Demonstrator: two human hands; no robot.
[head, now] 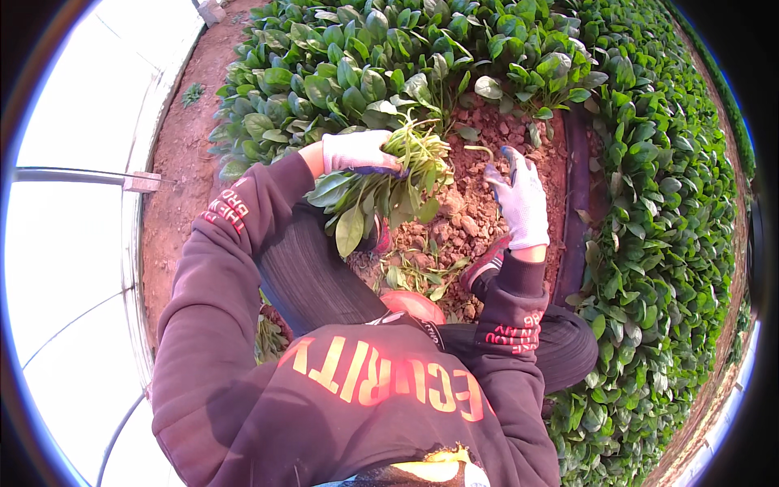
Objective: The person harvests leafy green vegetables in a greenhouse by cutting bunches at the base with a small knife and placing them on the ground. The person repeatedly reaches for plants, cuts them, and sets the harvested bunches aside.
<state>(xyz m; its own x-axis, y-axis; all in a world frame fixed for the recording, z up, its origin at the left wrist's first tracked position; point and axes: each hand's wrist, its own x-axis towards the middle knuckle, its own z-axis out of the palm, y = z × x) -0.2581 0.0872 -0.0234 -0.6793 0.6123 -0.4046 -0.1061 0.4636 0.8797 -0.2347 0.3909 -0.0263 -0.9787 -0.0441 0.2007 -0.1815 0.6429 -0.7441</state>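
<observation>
My left hand [360,152], in a white knitted glove with a dark blue palm, is closed around a bunch of spinach [420,152]. The pale stems point up and to the right, and broad green leaves hang below the hand. My right hand [522,204], in a matching glove, is over bare soil with thumb and fingers apart. By its thumb tip a pale curved stem [479,148] shows; whether they touch I cannot tell. Standing spinach plants [365,73] grow just beyond both hands.
Loose leaves [420,274] lie on the cloddy reddish soil [468,225] between my shoes. A dark strip [572,207] runs along the right, with a dense spinach bed [663,243] past it. At left are a dirt edge [173,213], a concrete block [142,182] and bright sheeting [67,243].
</observation>
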